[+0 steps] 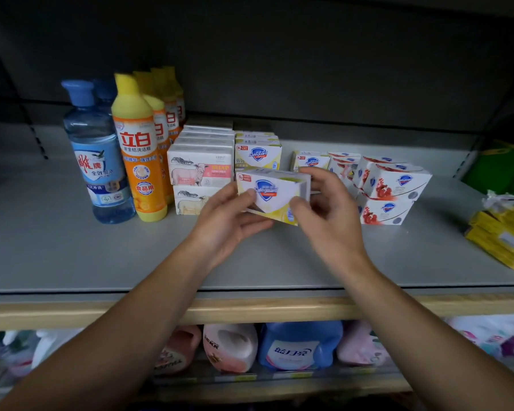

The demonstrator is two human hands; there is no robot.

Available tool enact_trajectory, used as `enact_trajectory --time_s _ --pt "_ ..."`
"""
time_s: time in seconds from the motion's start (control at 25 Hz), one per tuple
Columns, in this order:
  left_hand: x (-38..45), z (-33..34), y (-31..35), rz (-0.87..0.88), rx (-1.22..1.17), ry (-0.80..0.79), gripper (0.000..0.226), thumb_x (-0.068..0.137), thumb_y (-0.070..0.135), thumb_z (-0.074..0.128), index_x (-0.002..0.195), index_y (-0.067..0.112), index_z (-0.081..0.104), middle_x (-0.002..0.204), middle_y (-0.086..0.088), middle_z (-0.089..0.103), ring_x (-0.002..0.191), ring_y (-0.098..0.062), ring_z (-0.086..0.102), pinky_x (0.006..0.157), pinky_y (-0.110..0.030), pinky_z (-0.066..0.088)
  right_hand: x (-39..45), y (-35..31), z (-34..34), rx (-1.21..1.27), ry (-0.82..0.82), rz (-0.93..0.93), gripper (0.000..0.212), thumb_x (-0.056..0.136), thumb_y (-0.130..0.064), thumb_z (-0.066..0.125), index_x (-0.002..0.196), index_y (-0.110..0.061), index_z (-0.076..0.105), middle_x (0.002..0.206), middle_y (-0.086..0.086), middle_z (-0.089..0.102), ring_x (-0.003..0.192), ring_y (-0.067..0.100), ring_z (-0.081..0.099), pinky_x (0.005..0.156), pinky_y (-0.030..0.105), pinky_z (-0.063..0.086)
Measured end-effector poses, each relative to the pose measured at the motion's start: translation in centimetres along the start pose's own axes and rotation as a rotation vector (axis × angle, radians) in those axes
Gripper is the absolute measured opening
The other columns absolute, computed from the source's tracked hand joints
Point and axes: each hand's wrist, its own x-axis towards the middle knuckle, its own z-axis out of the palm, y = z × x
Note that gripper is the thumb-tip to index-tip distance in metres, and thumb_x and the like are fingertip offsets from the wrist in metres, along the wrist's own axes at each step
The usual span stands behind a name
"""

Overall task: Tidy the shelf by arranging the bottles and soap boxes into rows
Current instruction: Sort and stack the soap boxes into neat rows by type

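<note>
Head view looks down on a grey shelf (72, 247) whose left and right ends run out of the picture; its back wall is dark and shows little. Below its wooden front edge a lower shelf holds detergent jugs (300, 345), blurred and partly cut off by both forearms.

At the far left stand blue bottles (100, 161), one behind the other, the rear one mostly hidden. Beside them a row of orange bottles (140, 161) runs backward, only the front one fully seen. Next come the sheep soap boxes (201, 170), stacked two high in a row going back; the lower front box is partly covered by the left hand. To the right, red-printed soap boxes (393, 183) sit in a loose, skewed pile. Yellow packets (502, 241) lie at the right edge, cut off and hard to read. A yellow Safeguard stack (257, 152) stands behind the hands, and another such box (310, 161) sits apart to its right, half hidden.

Held soap box (275, 194) is above the shelf's middle, in front of that stack, printed face toward the camera, its long axis running left to right and tilted down at the right. The left hand (229, 221) pinches its left end, thumb on the face and fingers curled beneath. The right hand (324, 209) grips its right end, thumb at the lower corner and fingers wrapped over the top and behind.
</note>
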Motion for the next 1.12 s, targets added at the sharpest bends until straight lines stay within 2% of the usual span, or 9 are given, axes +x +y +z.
enact_trajectory --time_s 0.12,0.2,0.28,0.36,0.44,0.56,0.64,0.8,1.12 --pt "0.5 1.1 1.3 0.209 0.363 0.111 0.024 0.09 0.011 0.066 0.113 0.007 0.061 0.109 -0.018 0.068 0.089 -0.028 0.073 0.068 -0.038 0.061 2.0 0.2 -1.5 -0.133 -0.094 0.109 0.036 0.078 -0.018 0.07 0.109 -0.034 0.063 0.103 -0.008 0.071 0.088 0.016 0.069 0.078 0.04 0.058" --pt "1.1 1.6 2.9 0.296 0.552 0.133 0.026 0.087 0.015 0.071 0.111 0.012 0.062 0.104 -0.011 0.066 0.083 -0.02 0.073 0.063 -0.034 0.061 3.5 0.3 -1.9 -0.24 -0.17 0.085 0.029 0.082 -0.023 0.073 0.108 -0.03 0.064 0.101 -0.011 0.071 0.088 0.013 0.068 0.081 0.041 0.057" --pt "1.9 1.3 4.7 0.368 0.814 0.168 0.031 0.088 0.031 0.069 0.116 0.022 0.061 0.105 0.002 0.066 0.085 -0.012 0.071 0.064 -0.022 0.059 5.4 0.4 -1.9 -0.313 -0.157 0.05 0.031 0.08 -0.027 0.075 0.109 -0.033 0.065 0.103 -0.015 0.067 0.091 0.011 0.065 0.083 0.037 0.055" --pt "3.0 0.1 5.9 0.513 1.188 0.284 0.044 0.09 0.049 0.059 0.126 0.025 0.059 0.121 0.004 0.062 0.103 -0.008 0.062 0.075 -0.018 0.051 7.6 0.9 -1.6 -0.461 -0.086 -0.019 0.04 0.079 -0.027 0.076 0.118 -0.03 0.065 0.106 -0.014 0.06 0.091 0.009 0.059 0.084 0.027 0.048" --pt "4.4 -1.6 6.7 0.594 1.497 0.374 0.054 0.091 0.056 0.05 0.131 0.022 0.057 0.134 -0.002 0.057 0.123 -0.019 0.05 0.093 -0.03 0.044 9.6 1.6 -0.9 -0.596 -0.049 -0.075 0.045 0.081 -0.025 0.074 0.125 -0.026 0.063 0.106 -0.011 0.053 0.094 0.008 0.053 0.083 0.022 0.04" --pt "6.1 -3.9 6.3 0.456 1.846 0.38 0.065 0.091 0.064 0.036 0.137 0.021 0.053 0.143 -0.006 0.052 0.135 -0.029 0.039 0.114 -0.049 0.026 11.6 3.5 0.8 -0.685 -0.086 -0.113 0.047 0.085 -0.021 0.071 0.13 -0.023 0.059 0.113 -0.005 0.052 0.1 0.009 0.05 0.084 0.015 0.033" --pt "6.7 -4.8 5.2 0.469 1.934 0.394 0.067 0.09 0.065 0.032 0.135 0.021 0.054 0.14 -0.005 0.054 0.133 -0.029 0.041 0.115 -0.051 0.016 12.7 4.6 2.1 -0.697 -0.114 -0.122 0.046 0.087 -0.019 0.069 0.132 -0.02 0.058 0.123 0.0 0.052 0.111 0.014 0.052 0.089 0.014 0.031" --pt "7.2 -5.5 4.0 0.628 1.861 0.476 0.06 0.094 0.061 0.031 0.125 0.021 0.062 0.126 -0.003 0.063 0.119 -0.028 0.051 0.108 -0.049 0.024 13.7 6.4 4.5 -0.779 -0.156 -0.199 0.046 0.088 -0.017 0.067 0.133 -0.019 0.056 0.133 0.002 0.05 0.123 0.022 0.047 0.101 0.029 0.037" --pt "7.5 -5.5 4.0 0.599 1.846 0.498 0.062 0.094 0.062 0.025 0.125 0.022 0.06 0.127 -0.003 0.061 0.121 -0.028 0.049 0.108 -0.049 0.026 12.6 8.2 5.1 -0.807 -0.079 -0.265 0.037 0.089 -0.016 0.064 0.125 -0.019 0.063 0.125 0.002 0.054 0.115 0.027 0.045 0.095 0.03 0.038"
